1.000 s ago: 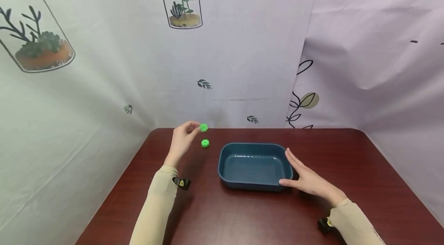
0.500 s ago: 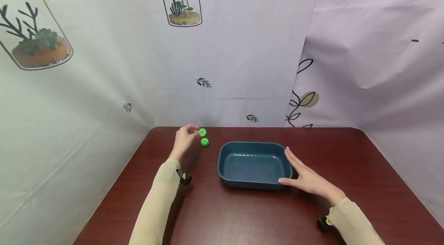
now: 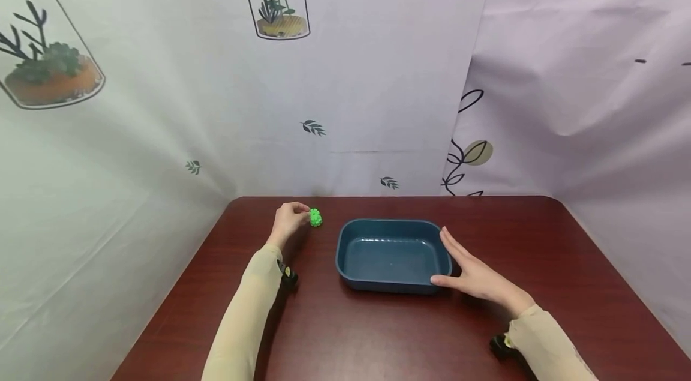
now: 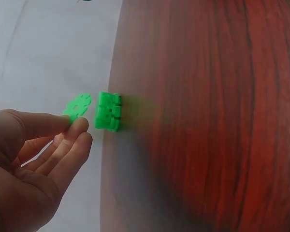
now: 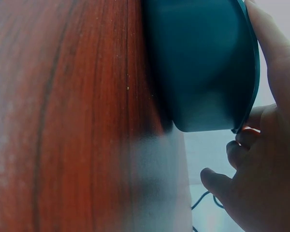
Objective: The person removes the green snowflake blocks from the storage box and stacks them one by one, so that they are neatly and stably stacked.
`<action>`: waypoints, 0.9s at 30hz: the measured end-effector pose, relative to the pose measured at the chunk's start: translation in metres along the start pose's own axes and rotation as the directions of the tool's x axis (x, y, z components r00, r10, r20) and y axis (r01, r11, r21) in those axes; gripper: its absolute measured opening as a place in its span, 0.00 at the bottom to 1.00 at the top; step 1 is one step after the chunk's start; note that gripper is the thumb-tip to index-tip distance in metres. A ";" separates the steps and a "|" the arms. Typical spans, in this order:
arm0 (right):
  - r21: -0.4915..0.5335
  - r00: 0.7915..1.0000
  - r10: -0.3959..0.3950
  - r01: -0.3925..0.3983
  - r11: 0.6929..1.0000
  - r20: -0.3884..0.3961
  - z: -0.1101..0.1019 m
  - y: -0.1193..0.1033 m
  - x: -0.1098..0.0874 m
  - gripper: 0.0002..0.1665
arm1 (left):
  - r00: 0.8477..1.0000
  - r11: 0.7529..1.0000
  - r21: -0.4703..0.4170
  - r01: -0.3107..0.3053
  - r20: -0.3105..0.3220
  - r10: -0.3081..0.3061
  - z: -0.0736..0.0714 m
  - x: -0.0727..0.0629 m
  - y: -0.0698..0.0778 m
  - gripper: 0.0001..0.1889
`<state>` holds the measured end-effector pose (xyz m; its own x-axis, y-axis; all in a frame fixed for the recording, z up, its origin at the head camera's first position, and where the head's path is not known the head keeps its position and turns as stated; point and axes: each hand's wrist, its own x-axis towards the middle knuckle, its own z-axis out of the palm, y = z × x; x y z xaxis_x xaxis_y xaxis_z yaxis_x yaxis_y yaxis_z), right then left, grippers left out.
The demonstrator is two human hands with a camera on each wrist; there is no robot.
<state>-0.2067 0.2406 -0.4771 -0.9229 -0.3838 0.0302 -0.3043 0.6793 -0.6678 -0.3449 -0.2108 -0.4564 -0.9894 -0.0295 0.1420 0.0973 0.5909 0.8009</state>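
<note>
Between thumb and fingertips, my left hand [image 3: 289, 222] pinches a thin green notched disc [image 4: 78, 106]. Just beyond it, a small stack of green notched discs [image 4: 108, 112] stands on the table; the held disc overlaps the stack in the head view, while a narrow gap shows between them in the left wrist view. My right hand [image 3: 475, 276] rests at the right end of a dark blue rectangular basin [image 3: 393, 288], its thumb and fingers spread along the rim. From the right wrist view, the basin's outer wall [image 5: 203, 67] shows, with lower fingers loosely bent beneath the rim.
The red-brown wooden table [image 3: 351, 333] reaches back to a pale cloth backdrop [image 3: 378, 81] printed with plants. The basin stands right of the discs. A dark cable [image 5: 203, 198] lies below the table edge in the right wrist view.
My left hand has lowered the held disc from above and behind the stack down to beside its top. The right hand keeps its place on the basin. The head view has shifted slightly.
</note>
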 end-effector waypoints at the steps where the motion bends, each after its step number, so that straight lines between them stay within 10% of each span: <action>1: -0.001 1.000 -0.001 0.001 1.000 0.001 0.000 0.000 0.000 0.66 | 1.000 1.000 -0.003 0.004 0.001 -0.004 0.001 0.000 -0.001 0.08; 27: 0.000 1.000 -0.012 0.012 1.000 -0.003 0.001 0.000 0.001 0.66 | 1.000 0.997 0.076 0.018 0.007 -0.019 0.008 0.002 -0.009 0.09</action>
<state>-0.2075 0.2391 -0.4779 -0.9199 -0.3900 0.0411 -0.3158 0.6745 -0.6674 -0.3487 -0.2098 -0.4678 -0.9918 -0.0345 0.1227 0.0710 0.6500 0.7566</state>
